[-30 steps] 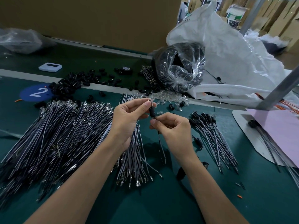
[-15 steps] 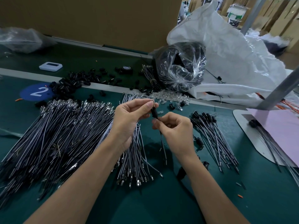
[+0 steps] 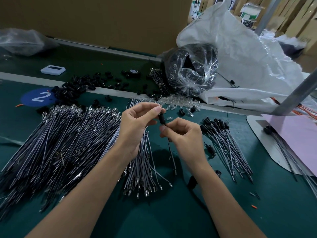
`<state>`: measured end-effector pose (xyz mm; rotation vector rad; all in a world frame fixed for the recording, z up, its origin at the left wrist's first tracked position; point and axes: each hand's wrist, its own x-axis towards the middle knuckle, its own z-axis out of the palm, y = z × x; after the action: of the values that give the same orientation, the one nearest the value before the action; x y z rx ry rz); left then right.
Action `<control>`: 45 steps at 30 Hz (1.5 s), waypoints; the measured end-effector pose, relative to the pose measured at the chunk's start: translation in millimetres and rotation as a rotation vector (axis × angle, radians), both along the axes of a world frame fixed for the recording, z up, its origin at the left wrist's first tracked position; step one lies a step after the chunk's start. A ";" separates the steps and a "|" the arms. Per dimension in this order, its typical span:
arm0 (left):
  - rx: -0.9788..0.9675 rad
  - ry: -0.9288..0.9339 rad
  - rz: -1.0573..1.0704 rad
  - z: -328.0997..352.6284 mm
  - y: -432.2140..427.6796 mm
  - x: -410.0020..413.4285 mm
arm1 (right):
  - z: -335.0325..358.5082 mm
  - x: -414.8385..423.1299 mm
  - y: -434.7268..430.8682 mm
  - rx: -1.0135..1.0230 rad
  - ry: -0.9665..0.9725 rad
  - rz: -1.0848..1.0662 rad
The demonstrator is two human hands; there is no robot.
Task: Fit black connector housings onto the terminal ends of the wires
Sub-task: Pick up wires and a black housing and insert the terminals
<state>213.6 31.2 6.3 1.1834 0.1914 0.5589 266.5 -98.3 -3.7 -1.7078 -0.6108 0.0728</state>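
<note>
The black connector housing [image 3: 161,118] looks small, light and rigid, so it is best taken by its sides. The wire [image 3: 172,155] is thin and bends easily. The left hand [image 3: 135,129] pinches the housing's upper end, and the right hand [image 3: 185,136] pinches the wire just below it, so the housing stands upright between both grips.

Single head view: looks forward and down, close over hands [image 3: 163,131], green worktable [image 3: 171,220].
</note>
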 end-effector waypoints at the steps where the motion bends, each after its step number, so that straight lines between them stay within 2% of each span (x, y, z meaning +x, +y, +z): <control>1: -0.007 0.001 -0.001 0.4 -0.1 -0.3 | 0.0 0.3 0.1 -0.002 0.000 0.002; 8: -0.002 0.005 -0.004 -0.1 0.0 0.1 | -1.6 1.1 0.5 -0.015 0.006 0.036; 12: 0.057 0.001 0.042 -1.1 -1.2 1.2 | -1.5 0.8 1.1 0.057 0.055 0.089; 21: 0.059 -0.028 0.066 0.2 -1.7 0.9 | -3.7 -1.2 2.6 0.163 0.073 0.096; 30: 0.013 -0.046 -0.033 1.9 -1.5 -2.3 | -2.5 -1.3 0.8 0.203 0.067 0.094; 39: -0.005 -0.082 -0.094 -2.2 1.2 0.0 | 2.9 2.6 -0.9 0.157 0.106 0.111; 45: 0.157 0.034 -0.217 -7.2 -3.0 3.0 | 2.0 4.0 -2.2 0.184 0.024 0.034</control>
<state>216.5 28.2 -1.0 1.3476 0.0467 0.3683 270.5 -100.5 -1.7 -1.5169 -0.6103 0.0593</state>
